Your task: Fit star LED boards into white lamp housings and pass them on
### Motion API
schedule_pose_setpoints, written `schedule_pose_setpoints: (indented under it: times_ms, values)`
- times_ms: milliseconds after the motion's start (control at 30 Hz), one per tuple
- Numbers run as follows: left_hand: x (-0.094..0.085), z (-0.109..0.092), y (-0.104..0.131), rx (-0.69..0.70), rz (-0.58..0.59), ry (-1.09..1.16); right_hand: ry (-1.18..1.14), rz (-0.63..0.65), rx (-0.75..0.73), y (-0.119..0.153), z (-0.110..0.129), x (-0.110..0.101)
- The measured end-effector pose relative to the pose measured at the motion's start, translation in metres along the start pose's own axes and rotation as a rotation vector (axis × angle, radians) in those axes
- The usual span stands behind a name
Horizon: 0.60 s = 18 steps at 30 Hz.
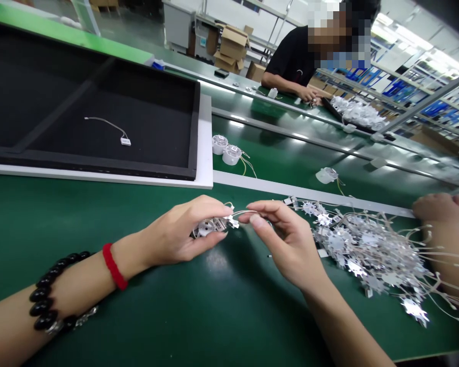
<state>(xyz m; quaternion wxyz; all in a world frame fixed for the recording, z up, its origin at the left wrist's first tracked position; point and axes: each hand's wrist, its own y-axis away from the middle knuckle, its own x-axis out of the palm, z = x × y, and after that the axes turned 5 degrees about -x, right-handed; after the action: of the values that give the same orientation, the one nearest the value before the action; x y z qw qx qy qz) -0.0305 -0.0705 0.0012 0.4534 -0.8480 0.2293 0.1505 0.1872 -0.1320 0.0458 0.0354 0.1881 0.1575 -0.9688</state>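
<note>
My left hand (193,229), with a red band and black beads on its wrist, is closed around a small bundle of white and silver parts (210,226). To its right, my right hand (281,229) pinches a thin pale wire (247,211) that runs from the bundle, between thumb and fingers. Both hands are just above the green table (145,316). Right of my right hand lies a big pile of silver star-shaped plates with wires (371,244).
A black tray (156,127) at the left holds a small white part with a wire (125,141). Round white housings (232,155) sit behind a white strip. Another person's arm (443,239) rests beyond the pile. Across the line a person (290,61) handles parts.
</note>
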Motion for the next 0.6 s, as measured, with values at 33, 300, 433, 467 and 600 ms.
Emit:
schedule_pose_setpoints:
  times_ms: [33, 300, 433, 467, 600]
  values:
    - [0.0003, -0.0004, 0.0001, -0.016, -0.005, 0.003, 0.078, 0.009, -0.036, 0.0006, -0.0003, 0.0009]
    - [-0.0009, -0.0048, -0.0017, -0.034, 0.078, -0.044, 0.303, 0.096, -0.179, 0.0016, -0.0015, 0.0044]
    - [-0.0009, -0.0059, -0.0019, -0.071, 0.095, 0.029, 0.28, 0.091, -0.143, -0.001, -0.0021, 0.0045]
    - [-0.0013, -0.0063, -0.0023, -0.105, 0.096, 0.065, 0.265, 0.089, -0.134, -0.0014, -0.0023, 0.0045]
    - [-0.0058, -0.0084, -0.0064, -0.321, 0.114, 0.203, 0.13, 0.111, -0.055, -0.0023, -0.0033, 0.0034]
